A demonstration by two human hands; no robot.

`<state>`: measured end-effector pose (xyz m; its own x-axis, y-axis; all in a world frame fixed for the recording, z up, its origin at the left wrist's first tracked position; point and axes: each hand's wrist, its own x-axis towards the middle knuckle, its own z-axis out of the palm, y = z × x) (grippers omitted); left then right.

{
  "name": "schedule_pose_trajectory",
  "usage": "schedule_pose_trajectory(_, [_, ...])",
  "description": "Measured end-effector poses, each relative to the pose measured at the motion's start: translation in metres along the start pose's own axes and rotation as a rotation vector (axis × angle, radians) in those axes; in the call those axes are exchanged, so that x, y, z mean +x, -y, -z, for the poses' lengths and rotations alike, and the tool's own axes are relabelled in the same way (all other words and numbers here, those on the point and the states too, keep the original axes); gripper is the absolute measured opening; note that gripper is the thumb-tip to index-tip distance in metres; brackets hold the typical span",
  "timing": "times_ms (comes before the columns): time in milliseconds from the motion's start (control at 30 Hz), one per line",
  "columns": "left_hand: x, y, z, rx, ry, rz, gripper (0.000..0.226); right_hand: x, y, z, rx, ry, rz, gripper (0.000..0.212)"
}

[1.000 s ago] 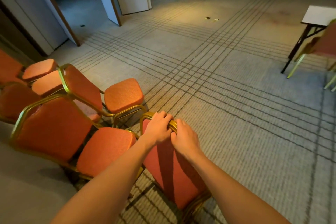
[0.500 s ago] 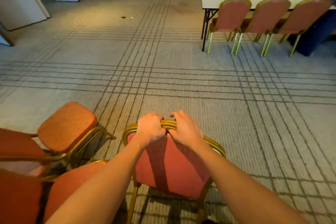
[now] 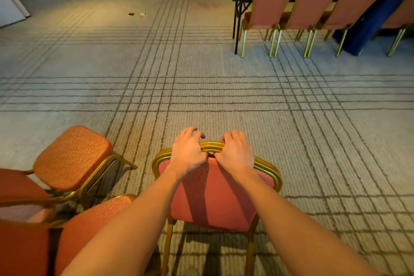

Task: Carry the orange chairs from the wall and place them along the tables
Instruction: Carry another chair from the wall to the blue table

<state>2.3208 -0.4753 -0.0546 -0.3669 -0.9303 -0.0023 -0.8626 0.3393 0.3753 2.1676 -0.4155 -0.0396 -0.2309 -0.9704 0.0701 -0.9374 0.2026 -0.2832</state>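
Both grips are closed: your left hand (image 3: 187,152) and right hand (image 3: 235,152) curl over the top rail of the orange chair (image 3: 212,197), which stands directly beneath them. Risk: with grips this close together, the chair may twist and its legs may snag the neighbour chairs (image 3: 71,157) left of your left hand.

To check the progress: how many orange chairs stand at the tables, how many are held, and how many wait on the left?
Placed chairs: 4, the rightmost cut off by the frame edge
Held chair, gripped by left hand and right hand: 1
Waiting chairs on the left: 2 in view
Total: 7
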Motion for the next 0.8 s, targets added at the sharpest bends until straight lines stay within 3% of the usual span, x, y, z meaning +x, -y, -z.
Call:
schedule_pose_trajectory(67, [0.000, -0.004, 0.000, -0.017, 0.006, 0.027, 0.050, 0.002, -0.009, 0.001, 0.062, 0.012, 0.035, 0.038])
schedule_pose_trajectory(133, [-0.001, -0.009, 0.004, 0.003, 0.016, 0.029, 0.040, 0.003, -0.015, 0.002, 0.077, 0.034, 0.023, 0.036])
schedule_pose_trajectory(367, [0.008, -0.006, 0.006, 0.065, 0.049, -0.030, 0.023, 0.002, 0.000, 0.007, -0.103, 0.038, -0.099, 0.025])
schedule_pose_trajectory(800, [0.021, -0.004, 0.009, 0.139, 0.096, -0.038, 0.024, 0.015, 0.001, 0.006, -0.131, 0.078, -0.121, 0.027])
